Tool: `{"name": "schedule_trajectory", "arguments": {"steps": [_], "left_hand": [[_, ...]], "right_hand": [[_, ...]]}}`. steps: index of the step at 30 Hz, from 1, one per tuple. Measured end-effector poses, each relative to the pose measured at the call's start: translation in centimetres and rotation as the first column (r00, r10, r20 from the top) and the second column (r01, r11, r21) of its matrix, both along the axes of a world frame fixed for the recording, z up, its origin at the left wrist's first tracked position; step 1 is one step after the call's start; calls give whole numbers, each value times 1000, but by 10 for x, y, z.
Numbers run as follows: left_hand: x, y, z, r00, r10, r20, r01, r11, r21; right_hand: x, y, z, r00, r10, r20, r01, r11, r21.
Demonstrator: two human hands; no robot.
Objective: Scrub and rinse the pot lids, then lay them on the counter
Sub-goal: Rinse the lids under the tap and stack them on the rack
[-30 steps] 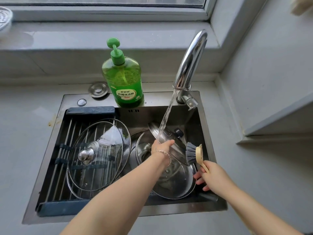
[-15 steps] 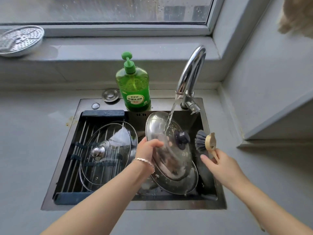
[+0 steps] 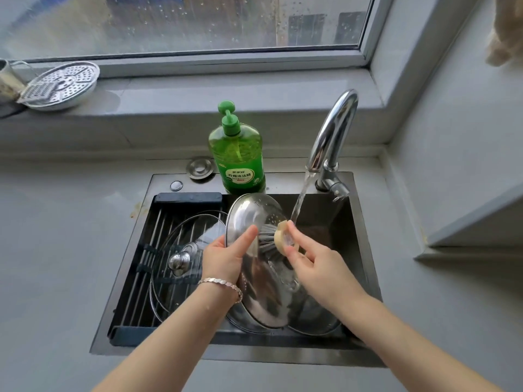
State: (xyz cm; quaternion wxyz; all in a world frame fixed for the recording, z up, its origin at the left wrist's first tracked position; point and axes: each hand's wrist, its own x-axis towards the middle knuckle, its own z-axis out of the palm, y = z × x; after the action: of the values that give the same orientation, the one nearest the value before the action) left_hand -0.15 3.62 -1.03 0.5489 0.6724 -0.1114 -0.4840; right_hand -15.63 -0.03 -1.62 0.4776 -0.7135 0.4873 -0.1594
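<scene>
1. Green translucent plastic pump bottle (image 3: pixel 236 154) at the sink's back edge: its round green-and-white label (image 3: pixel 239 176) carries white Chinese characters reading 柠檬洗洁精.
2. The smaller lines of print above and below them are too blurred to read.
3. No other lettering is legible.

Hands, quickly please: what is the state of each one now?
Left hand: closed, gripping the steel lid by its rim.
Right hand: closed, holding the dish brush against that lid.

Green dish soap bottle (image 3: pixel 236 154) glowing beyond the left hand (image 3: pixel 226 257), silvery steel lid (image 3: pixel 261 278) gleaming in it, dish brush (image 3: pixel 268 240) showing grey bristles and pale wooden head at the right hand (image 3: pixel 317 267), black drying rack (image 3: pixel 189 198) lying left of both.
</scene>
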Motion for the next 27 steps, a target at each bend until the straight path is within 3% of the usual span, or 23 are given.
{"name": "schedule_trajectory", "arguments": {"steps": [2, 7, 11, 15, 20, 25, 27], "left_hand": [[4, -2, 2, 1000, -24, -8, 24, 1000, -2], [2, -2, 6, 991, -127, -31, 127, 992, 16], [6, -2, 8, 985, -172, -14, 172, 985, 9], [5, 0, 10, 971, -236, 46, 236, 972, 5], [10, -3, 11, 959, -276, 62, 277, 961, -10], [13, 1, 12, 913, -378, 155, 382, 924, -1], [13, 2, 9, 920, -365, 143, 371, 929, -15]], "right_hand": [[2, -1, 6, 998, 40, 43, -39, 999, -12], [-6, -43, -3, 991, -115, -61, 115, 993, -5], [-3, -24, 2, 997, -47, 54, 48, 999, -10], [-9, -55, -5, 987, -159, -26, 161, 985, 60], [9, -37, 23, 995, 34, 91, -34, 999, -8], [4, -85, 7, 988, -124, -95, 121, 992, -41], [6, -80, 9, 992, -91, -92, 86, 995, -55]]}}
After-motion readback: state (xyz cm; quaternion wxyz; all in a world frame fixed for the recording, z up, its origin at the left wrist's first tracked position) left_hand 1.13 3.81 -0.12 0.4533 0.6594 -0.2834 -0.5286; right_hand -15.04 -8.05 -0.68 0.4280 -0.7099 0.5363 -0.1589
